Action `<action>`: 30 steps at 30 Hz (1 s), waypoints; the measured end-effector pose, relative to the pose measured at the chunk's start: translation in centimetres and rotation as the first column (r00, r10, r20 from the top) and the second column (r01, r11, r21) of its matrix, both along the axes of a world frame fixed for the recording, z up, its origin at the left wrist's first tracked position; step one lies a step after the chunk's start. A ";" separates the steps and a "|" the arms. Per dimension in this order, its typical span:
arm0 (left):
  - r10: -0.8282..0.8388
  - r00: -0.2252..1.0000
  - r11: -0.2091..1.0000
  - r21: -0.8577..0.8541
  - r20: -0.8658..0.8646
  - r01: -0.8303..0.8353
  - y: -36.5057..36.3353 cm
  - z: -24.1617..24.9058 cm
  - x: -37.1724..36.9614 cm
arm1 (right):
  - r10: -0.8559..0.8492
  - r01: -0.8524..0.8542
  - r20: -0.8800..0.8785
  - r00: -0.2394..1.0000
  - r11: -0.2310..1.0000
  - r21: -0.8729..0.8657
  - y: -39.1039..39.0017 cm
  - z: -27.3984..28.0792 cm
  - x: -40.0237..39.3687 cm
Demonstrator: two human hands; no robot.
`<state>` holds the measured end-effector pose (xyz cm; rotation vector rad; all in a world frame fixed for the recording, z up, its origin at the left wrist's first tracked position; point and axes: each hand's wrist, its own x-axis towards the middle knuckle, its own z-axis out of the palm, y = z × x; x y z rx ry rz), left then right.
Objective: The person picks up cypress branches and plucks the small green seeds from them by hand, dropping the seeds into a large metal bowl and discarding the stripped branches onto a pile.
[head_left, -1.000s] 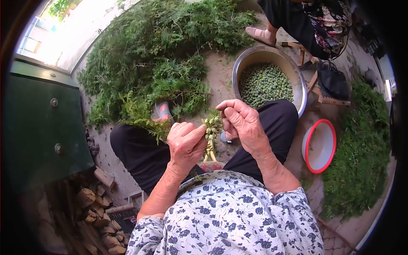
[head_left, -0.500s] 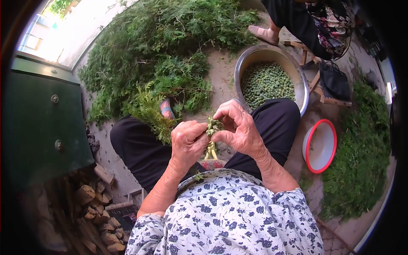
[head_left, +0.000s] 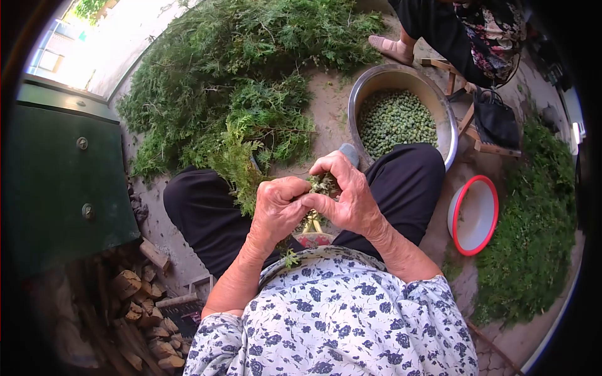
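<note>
My left hand point(head_left: 278, 205) is closed around a leafy evergreen sprig point(head_left: 241, 166), whose feathery fronds stick out past the knuckles. My right hand point(head_left: 348, 195) curls in from the other side, thumb and fingers around a small clump of pale green cones point(head_left: 321, 185) on the sprig. Both thumbs meet in front of the clump and partly hide it. Beyond my right knee, a large metal basin point(head_left: 449, 113) holds many small round green cones point(head_left: 398, 125). A bit of green sprig point(head_left: 290, 257) hangs below my left wrist, by the shirt.
Cut evergreen branches point(head_left: 207, 81) are heaped ahead, with more greenery point(head_left: 530, 232) at right. A red-rimmed white bowl point(head_left: 475, 216) stands right of my knee. Another person's foot point(head_left: 394, 49) and a wooden stool point(head_left: 495, 149) with a black bag are beyond the basin. Firewood point(head_left: 147, 307) lies lower left.
My right hand has shifted slightly left and down, its thumb now against my left hand and covering more of the clump. My feet have moved; one grey-shod foot now shows beside the basin.
</note>
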<state>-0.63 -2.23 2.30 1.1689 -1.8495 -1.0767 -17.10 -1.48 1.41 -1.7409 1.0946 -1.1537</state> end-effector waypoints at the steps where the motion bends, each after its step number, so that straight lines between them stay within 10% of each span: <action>1: 0.000 1.000 1.000 0.000 0.000 0.000 0.0 -0.1 0.0 | 0.000 0.000 0.000 1.000 1.000 0.000 0.0 -0.2 0.2; 10: -0.009 0.991 0.976 0.214 -0.134 0.038 0.6 -0.1 -0.5 | -0.157 0.146 -0.045 0.987 0.971 -0.189 -0.2 -1.8 1.2; 16: 0.035 0.995 0.996 0.085 -0.097 -0.027 0.8 0.1 -1.3 | -0.324 0.258 0.144 0.935 0.901 0.348 0.1 -1.2 2.1; 21: 0.049 0.994 0.997 0.060 -0.093 -0.043 1.0 0.0 -1.3 | -0.386 -0.008 0.543 0.746 0.810 0.586 -0.5 -1.8 2.2; 30: 0.046 0.989 0.995 0.098 -0.140 -0.032 1.2 -0.2 -0.7 | -0.494 -0.315 0.705 0.509 0.655 0.686 -1.3 -2.8 1.3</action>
